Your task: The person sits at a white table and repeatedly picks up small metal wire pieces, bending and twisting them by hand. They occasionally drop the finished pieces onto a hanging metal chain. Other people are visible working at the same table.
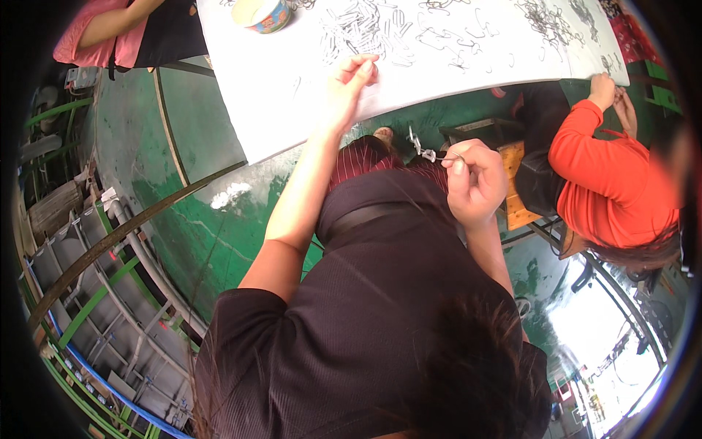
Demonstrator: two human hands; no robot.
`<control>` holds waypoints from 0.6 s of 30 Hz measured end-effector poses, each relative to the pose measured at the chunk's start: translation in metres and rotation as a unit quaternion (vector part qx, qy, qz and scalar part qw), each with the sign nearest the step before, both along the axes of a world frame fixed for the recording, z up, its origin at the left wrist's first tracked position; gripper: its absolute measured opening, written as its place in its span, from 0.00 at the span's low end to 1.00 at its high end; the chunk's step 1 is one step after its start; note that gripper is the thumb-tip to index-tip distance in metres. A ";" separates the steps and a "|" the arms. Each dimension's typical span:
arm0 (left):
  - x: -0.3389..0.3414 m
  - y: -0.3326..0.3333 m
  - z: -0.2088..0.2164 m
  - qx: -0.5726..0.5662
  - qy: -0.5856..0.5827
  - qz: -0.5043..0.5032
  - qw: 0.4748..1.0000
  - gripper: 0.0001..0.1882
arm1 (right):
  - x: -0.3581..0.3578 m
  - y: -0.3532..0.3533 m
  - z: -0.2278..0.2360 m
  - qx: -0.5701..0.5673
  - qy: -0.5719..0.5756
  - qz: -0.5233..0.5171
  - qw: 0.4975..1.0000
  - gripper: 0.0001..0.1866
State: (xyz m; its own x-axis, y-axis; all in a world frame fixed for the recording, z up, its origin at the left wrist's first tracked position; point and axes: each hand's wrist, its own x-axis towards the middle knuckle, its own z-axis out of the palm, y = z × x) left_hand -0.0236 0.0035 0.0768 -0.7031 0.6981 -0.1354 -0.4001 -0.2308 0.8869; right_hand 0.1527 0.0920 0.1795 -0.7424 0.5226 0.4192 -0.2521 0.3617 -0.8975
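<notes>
My left hand (352, 89) is over the near part of a white-topped table (278, 121), thumb and fingers pinched together. Whatever may be between those fingertips is too small to make out. Just beyond them lies a pile of small, narrow, silver-grey pieces (362, 29). In front of my lap, below the table edge, my right hand (477, 181) is closed on a thin metal wire (447, 159). Several small silvery pieces (423, 150) hang in a chain-like row at the wire's far end.
Loose dark hook-shaped pieces (457, 44) and a denser dark heap (552, 22) lie farther right on the table. A colourful paper tub (260, 14) stands at the far left. A person in an orange top (607, 175) sits to my right; another in pink (95, 44) is far left.
</notes>
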 end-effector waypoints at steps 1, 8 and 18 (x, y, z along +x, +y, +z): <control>-0.009 0.000 0.006 -0.136 0.067 0.001 0.988 0.15 | -0.001 0.001 0.000 0.008 0.011 -0.002 1.000 0.04; -0.011 0.011 -0.014 -0.422 0.527 0.015 0.738 0.13 | -0.012 0.009 0.000 0.058 -0.023 0.009 0.998 0.04; 0.009 0.011 0.037 -0.079 -0.066 -0.046 0.994 0.11 | -0.011 0.007 0.003 0.084 -0.109 0.006 0.990 0.03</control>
